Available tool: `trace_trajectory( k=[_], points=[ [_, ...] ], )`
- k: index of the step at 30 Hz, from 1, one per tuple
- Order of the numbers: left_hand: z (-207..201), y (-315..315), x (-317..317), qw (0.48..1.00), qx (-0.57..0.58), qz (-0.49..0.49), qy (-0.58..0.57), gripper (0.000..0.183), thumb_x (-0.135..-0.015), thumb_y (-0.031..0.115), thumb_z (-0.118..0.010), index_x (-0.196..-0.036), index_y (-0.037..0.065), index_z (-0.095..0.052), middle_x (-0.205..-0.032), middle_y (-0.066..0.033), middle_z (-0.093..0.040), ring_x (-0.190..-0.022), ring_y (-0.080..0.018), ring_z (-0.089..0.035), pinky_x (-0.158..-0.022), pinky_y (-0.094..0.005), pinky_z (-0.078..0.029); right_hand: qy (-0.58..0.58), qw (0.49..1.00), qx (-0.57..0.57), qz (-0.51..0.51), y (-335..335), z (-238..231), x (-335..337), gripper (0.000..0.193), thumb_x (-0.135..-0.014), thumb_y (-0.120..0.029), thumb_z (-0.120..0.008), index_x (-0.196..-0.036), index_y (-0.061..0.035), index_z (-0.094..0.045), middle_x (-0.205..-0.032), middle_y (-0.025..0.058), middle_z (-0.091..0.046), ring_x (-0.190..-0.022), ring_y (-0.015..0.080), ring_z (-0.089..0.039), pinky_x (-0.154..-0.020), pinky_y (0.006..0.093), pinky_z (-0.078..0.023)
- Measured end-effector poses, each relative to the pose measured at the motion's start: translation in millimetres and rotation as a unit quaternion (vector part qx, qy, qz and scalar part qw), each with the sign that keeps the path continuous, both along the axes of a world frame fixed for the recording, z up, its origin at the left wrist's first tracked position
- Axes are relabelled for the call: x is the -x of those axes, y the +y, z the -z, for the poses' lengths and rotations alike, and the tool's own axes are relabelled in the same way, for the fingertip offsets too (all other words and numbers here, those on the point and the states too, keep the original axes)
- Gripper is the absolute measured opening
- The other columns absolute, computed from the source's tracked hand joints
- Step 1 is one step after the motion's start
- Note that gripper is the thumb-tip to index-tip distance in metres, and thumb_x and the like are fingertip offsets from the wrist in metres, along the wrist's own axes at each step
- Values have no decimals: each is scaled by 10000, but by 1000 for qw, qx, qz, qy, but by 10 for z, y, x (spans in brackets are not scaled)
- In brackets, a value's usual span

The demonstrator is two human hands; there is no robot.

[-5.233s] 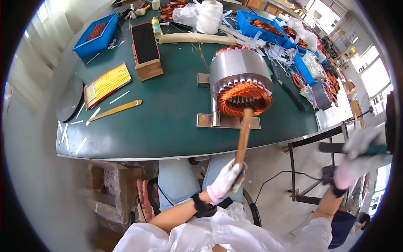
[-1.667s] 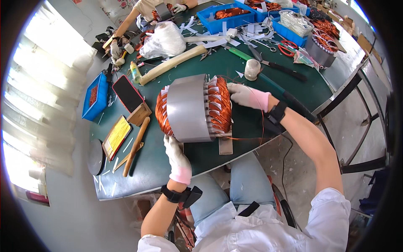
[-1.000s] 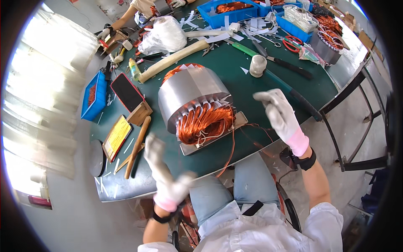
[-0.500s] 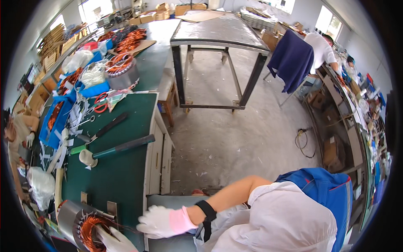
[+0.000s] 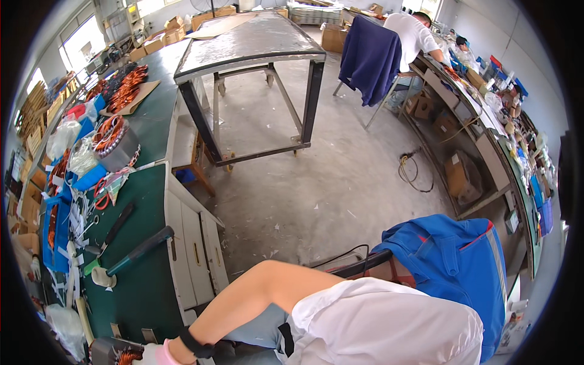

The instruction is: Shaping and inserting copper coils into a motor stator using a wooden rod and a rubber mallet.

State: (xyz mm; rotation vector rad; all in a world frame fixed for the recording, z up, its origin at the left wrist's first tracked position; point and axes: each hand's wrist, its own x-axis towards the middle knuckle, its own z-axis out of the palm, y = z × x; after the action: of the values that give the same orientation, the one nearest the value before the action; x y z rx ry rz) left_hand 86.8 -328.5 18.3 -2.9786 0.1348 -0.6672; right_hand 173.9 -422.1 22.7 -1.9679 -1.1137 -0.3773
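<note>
On the bench (image 5: pixel 134 280), core (image 5: pixel 104 351) carries copper winding (image 5: pixel 126 357); what remains, can't tell. Your right hand (image 5: pixel 151 354) is at it, grip unclear; left hand unseen.

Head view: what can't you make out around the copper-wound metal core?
Left hand: not in the head view.
Right hand: cut off by the head view's lower edge; grip unclear.
Metal core: lower part cut off by that edge.
Copper winding: only a sliver shows above it.

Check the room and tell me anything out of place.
A loose cord lies coiled on the open floor, where feet could perhaps catch it. White scraps also litter the floor, looking like unswept debris.
</note>
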Motion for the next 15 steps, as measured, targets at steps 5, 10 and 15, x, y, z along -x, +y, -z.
trace_trajectory(
  k=[5,10,15],
  points=[
    [7,-118,96,996,88,-20,-12,328,-908,61,-443,-1193,-101,-465,-1172,-290,-514,-1038,-416,-527,-904,-426,-427,21,999,-42,15,1041,556,-486,309,-835,-359,-550,-872,-52,-556,-843,149,-596,-736,319,-606,-597,416,-480],
    [-44,-93,139,991,130,8,-43,335,-913,27,-424,-1207,-134,-435,-1179,-319,-498,-1092,-417,-500,-945,-421,-405,36,996,-75,25,766,577,-388,308,-836,-356,-551,-867,-50,-554,-834,151,-595,-734,321,-604,-599,416,-478],
    [-248,-170,197,992,122,-12,28,386,-880,-55,-417,-1262,-111,-399,-1228,-297,-477,-1129,-397,-489,-996,-407,-383,51,992,-113,26,631,606,-324,307,-836,-353,-552,-862,-47,-552,-825,153,-594,-732,324,-601,-602,415,-476]
  ],
)
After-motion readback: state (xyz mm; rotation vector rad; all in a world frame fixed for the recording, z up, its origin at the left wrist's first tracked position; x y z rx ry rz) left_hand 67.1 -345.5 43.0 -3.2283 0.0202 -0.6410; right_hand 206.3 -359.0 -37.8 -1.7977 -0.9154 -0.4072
